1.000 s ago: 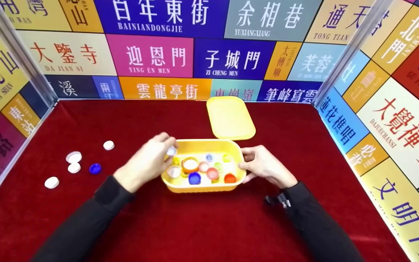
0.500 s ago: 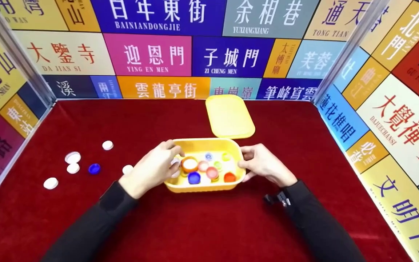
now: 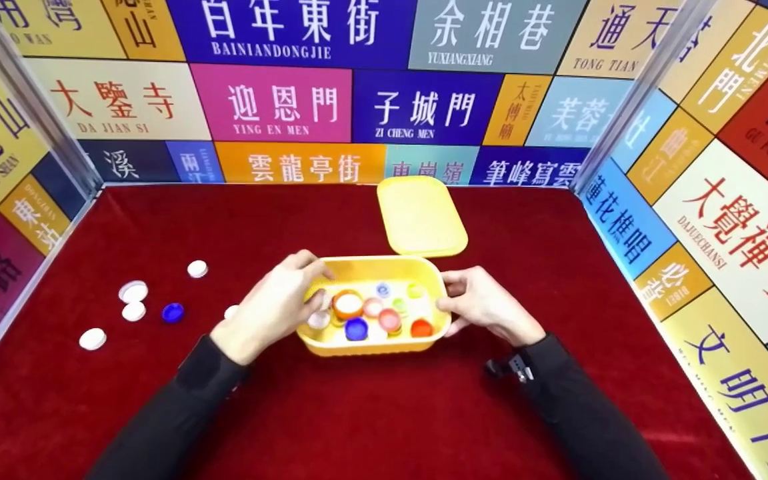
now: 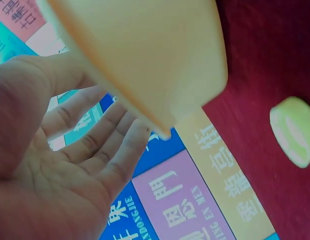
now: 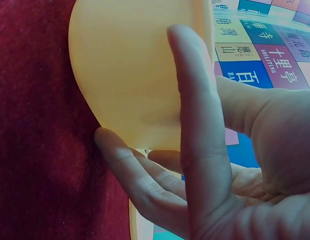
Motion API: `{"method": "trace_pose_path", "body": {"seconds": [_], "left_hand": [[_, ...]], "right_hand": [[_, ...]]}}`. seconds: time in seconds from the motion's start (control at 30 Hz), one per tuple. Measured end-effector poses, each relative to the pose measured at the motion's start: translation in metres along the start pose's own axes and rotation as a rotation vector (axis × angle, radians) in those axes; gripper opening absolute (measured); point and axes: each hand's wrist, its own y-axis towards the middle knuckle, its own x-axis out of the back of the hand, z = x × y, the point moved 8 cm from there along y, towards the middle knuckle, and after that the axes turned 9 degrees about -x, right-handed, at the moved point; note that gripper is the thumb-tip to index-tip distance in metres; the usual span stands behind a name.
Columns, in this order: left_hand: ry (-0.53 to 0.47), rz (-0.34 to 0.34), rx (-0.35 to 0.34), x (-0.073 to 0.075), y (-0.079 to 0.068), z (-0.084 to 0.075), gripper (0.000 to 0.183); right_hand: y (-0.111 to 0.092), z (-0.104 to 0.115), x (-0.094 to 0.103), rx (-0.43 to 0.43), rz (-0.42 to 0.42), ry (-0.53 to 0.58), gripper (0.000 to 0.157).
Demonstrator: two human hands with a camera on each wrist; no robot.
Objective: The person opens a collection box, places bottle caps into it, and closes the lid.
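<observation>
A yellow plastic box [image 3: 374, 347] holds several bottle caps, among them an orange-and-white cap [image 3: 348, 305], a blue cap [image 3: 356, 329] and a red cap [image 3: 422, 327]. My left hand [image 3: 274, 303] reaches over the box's left rim, its thumb and fingers apart above a whitish cap [image 3: 319, 320]. In the left wrist view, the fingers [image 4: 89, 145] lie loosely extended by the rim and the thumb's tip is hidden. My right hand [image 3: 487, 303] grips the box's right end. Seen from the right wrist, its fingers [image 5: 197, 110] lie along the outer wall.
A yellow lid [image 3: 423, 217] lies behind the box. Loose caps lie on the red cloth to the left: a blue cap [image 3: 173, 313] and several white ones, including a white cap [image 3: 197, 269]. Another white cap [image 3: 229, 311] is partly hidden by my left hand. Printed panels [image 3: 291, 100] enclose the table.
My left hand has lowered a whitish cap into the left end of the box and its fingers have parted. My right hand has stayed on the right end.
</observation>
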Motion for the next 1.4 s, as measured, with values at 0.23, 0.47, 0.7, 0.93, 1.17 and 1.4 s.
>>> {"method": "trace_pose_path", "body": {"seconds": [0.23,0.47,0.7,0.93,1.17,1.4], "left_hand": [[-0.007,-0.047,0.127,0.015,-0.008,0.028,0.024],[0.002,-0.08,0.26,0.025,-0.015,0.063,0.027],[0.011,-0.1,0.387,0.041,-0.035,0.106,0.031],[0.028,-0.052,0.536,0.052,-0.059,0.145,0.04],[0.049,0.049,0.596,0.045,-0.075,0.167,0.051],[0.054,0.136,0.571,0.037,-0.081,0.171,0.046]], "right_hand": [[0.0,0.0,-0.001,0.004,0.003,0.002,0.055],[0.0,0.001,-0.001,0.005,-0.007,0.0,0.053],[-0.001,0.0,-0.001,0.004,-0.005,-0.002,0.053],[-0.001,0.001,-0.001,0.008,-0.007,0.0,0.052],[-0.001,0.0,-0.001,0.004,-0.012,-0.003,0.053],[-0.001,0.001,-0.001,0.003,-0.016,-0.012,0.053]]}}
